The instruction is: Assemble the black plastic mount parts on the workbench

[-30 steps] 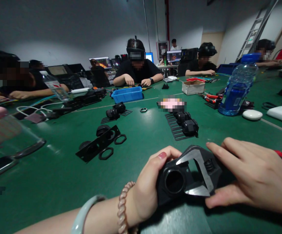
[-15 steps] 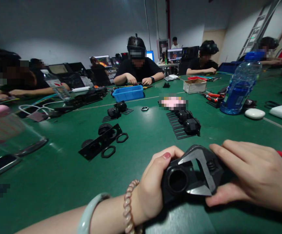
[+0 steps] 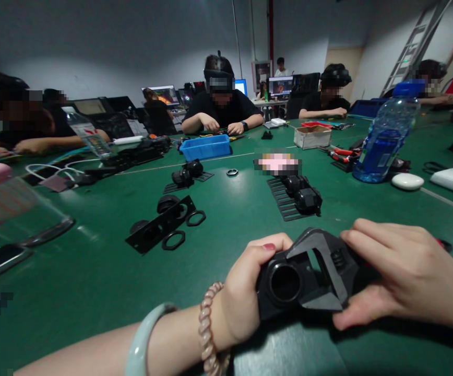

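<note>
My left hand (image 3: 246, 292) grips a black plastic fitting (image 3: 283, 284) with a round opening, low in the middle of the view. An adjustable wrench (image 3: 326, 274) has its jaws closed around that fitting, and my right hand (image 3: 402, 277) lies over its handle and holds it. Both hands rest just above the green table (image 3: 93, 292). A red tip of the wrench handle peeks out behind my right hand.
A black plate with fittings and loose hex nuts (image 3: 164, 227) lies left of centre. A ribbed plate with black fittings (image 3: 299, 201) sits ahead. A blue water bottle (image 3: 385, 141) stands at right, a blue bin (image 3: 205, 148) farther back. Other people work across the table.
The wrench head has tilted slightly, its jaw faces now dark instead of shiny. Both hands stay on the fitting and wrench; the view shifted a little.
</note>
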A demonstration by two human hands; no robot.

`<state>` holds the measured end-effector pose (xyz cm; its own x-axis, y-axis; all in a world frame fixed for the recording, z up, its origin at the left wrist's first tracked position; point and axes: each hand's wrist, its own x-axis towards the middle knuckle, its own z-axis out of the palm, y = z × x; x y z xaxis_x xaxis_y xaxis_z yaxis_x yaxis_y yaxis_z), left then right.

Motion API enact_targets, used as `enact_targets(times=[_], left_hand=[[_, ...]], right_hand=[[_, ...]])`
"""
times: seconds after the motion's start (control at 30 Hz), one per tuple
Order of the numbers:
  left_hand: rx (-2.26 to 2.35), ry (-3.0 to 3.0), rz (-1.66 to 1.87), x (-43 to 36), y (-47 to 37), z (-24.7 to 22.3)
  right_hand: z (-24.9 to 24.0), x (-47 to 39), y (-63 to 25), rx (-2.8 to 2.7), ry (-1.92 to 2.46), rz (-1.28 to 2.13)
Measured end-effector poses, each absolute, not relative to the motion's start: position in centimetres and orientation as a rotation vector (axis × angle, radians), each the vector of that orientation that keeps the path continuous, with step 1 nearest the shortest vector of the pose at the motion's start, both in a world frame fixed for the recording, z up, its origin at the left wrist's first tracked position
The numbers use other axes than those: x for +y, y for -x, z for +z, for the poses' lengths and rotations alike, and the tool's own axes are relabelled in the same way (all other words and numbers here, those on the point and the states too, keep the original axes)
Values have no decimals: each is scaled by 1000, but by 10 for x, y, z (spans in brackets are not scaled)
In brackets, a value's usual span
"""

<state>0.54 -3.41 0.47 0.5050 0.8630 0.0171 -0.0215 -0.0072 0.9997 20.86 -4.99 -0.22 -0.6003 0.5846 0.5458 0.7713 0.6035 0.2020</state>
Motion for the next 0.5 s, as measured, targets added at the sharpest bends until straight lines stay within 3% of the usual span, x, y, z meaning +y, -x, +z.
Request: enact_targets(times=[0.5], left_hand=[[837,-1615,832,-42,-6,4]], right_hand=[[2,-65,-199,-2397,1175,-622]])
